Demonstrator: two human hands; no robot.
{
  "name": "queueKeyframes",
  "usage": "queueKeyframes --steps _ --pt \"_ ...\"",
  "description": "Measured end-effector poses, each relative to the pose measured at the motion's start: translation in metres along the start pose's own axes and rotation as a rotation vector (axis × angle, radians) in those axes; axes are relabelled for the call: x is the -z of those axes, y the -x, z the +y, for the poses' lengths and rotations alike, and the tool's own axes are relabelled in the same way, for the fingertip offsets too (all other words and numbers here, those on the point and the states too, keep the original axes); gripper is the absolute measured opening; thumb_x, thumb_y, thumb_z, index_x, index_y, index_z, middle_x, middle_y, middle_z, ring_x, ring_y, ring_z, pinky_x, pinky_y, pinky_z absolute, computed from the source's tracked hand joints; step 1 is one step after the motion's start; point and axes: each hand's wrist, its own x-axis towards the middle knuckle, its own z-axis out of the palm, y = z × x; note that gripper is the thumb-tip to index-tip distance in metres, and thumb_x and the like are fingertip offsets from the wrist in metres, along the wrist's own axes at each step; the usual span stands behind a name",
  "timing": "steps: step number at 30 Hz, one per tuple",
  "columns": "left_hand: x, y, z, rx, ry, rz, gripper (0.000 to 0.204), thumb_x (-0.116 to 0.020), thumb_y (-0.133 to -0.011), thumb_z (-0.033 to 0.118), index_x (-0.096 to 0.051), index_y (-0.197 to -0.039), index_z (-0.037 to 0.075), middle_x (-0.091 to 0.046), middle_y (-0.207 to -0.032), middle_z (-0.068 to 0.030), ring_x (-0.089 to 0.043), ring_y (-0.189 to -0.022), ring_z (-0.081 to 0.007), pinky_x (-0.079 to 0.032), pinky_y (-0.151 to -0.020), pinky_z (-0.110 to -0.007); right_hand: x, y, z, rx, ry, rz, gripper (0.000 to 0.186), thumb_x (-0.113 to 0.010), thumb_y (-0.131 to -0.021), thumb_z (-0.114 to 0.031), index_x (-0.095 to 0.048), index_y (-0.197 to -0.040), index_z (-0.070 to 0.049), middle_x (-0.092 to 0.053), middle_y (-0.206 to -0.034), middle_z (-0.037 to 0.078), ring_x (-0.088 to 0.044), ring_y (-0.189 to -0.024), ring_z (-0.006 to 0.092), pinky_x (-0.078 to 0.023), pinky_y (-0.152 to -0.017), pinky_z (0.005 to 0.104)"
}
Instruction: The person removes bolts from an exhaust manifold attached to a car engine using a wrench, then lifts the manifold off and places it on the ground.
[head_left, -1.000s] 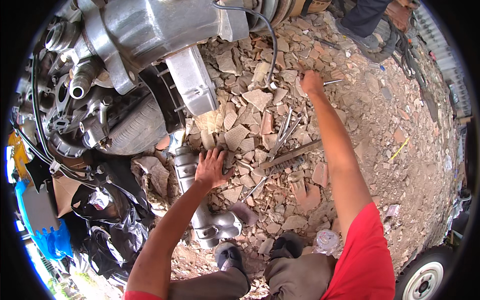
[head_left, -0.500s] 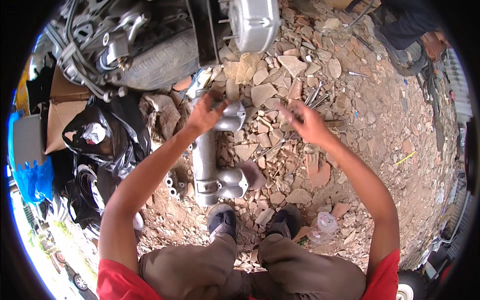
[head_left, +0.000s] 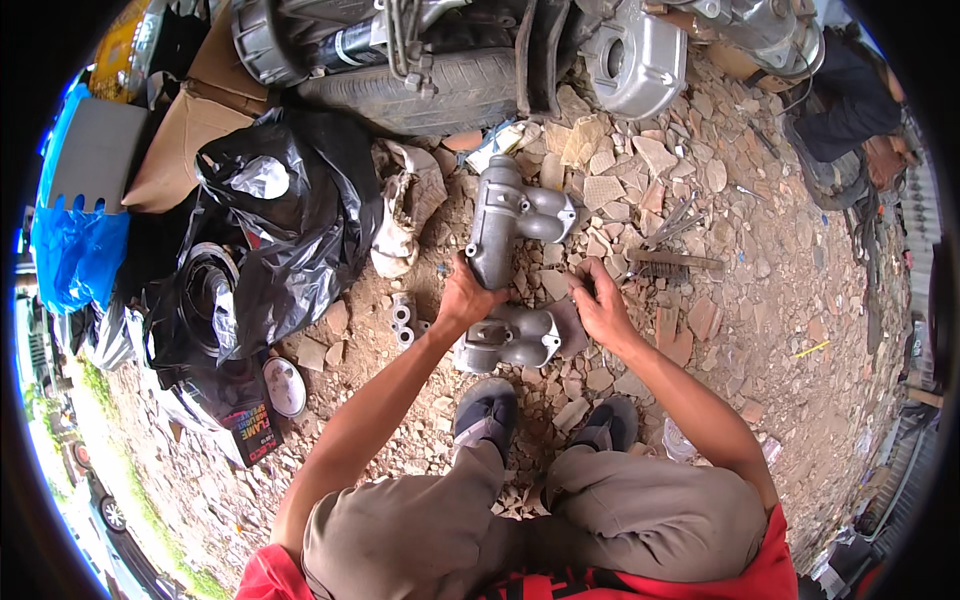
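Observation:
A grey cast-metal intake manifold (head_left: 493, 225) lies lengthwise on the rubble in front of my feet, its paired pipes and flanges pointing right. My left hand (head_left: 468, 300) grips its middle, thumb across the top and fingers round the left side. Just right of the manifold, my right hand (head_left: 602, 308) is closed with curled fingers; anything between them is too small to make out. Beside that hand a flat brownish piece (head_left: 572, 328) lies against the near flange. A small metal part with round holes (head_left: 403, 318) sits left of my left hand.
Wrenches (head_left: 675, 222) and a wire brush (head_left: 675, 262) lie to the right. A tyre (head_left: 430, 90) and a metal housing (head_left: 640, 62) stand at the far side. Black plastic bags (head_left: 290, 220) and a cardboard box (head_left: 190, 140) crowd the left. Another person's leg (head_left: 845, 110) shows far right.
My left hand has come nearer, from the manifold's far end to its middle. My right hand has moved nearer and left, its fingers now curled. The whole view has shifted left.

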Motion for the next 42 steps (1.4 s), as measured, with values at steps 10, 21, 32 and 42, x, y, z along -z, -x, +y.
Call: queueKeyframes --steps 10,21,32,42 --pt "0.090 0.033 -0.016 -0.127 -0.254 -0.287 0.119 -0.090 -0.064 0.026 -0.016 -0.155 0.003 -0.049 -0.139 -0.0248 -0.051 -0.127 -0.0365 -0.042 -0.113 -0.048 0.048 0.024 -0.055 0.052 -0.225 0.131 0.016 -0.064 -0.098 -0.011 -0.049 -0.096 -0.005 -0.050 -0.081 -0.004 -0.044 -0.071 0.0031 -0.040 -0.061 0.0204" --pt "0.030 0.040 0.002 -0.359 -0.515 -0.720 0.109 -0.088 -0.056 0.020 -0.033 -0.149 0.008 -0.060 -0.129 -0.0215 -0.063 -0.113 -0.0330 -0.048 -0.104 -0.039 0.057 0.096 -0.017 0.030 0.358 -0.173 0.018 -0.066 -0.093 -0.015 -0.055 -0.100 -0.002 -0.062 -0.092 0.017 -0.064 -0.081 0.0364 -0.051 -0.070 0.0413" --pt "0.007 0.053 -0.008 -0.302 -0.641 -0.663 0.110 -0.090 -0.060 0.028 -0.029 -0.151 0.011 -0.061 -0.129 -0.0232 -0.061 -0.116 -0.0394 -0.047 -0.105 -0.044 0.047 0.112 0.001 -0.135 0.213 0.181 0.019 -0.066 -0.095 -0.014 -0.060 -0.107 0.000 -0.066 -0.099 0.016 -0.067 -0.080 0.0236 -0.052 -0.067 0.0352" --pt "-0.018 0.057 -0.002 -0.292 -0.598 -0.502 0.106 -0.075 -0.069 0.071 -0.044 -0.145 0.003 -0.064 -0.122 -0.0277 -0.063 -0.115 -0.0407 -0.048 -0.104 -0.048 0.040 0.127 -0.006 -0.214 0.218 0.300 0.022 -0.066 -0.095 -0.013 -0.062 -0.111 0.001 -0.066 -0.097 0.016 -0.068 -0.077 0.0248 -0.052 -0.066 0.0352"
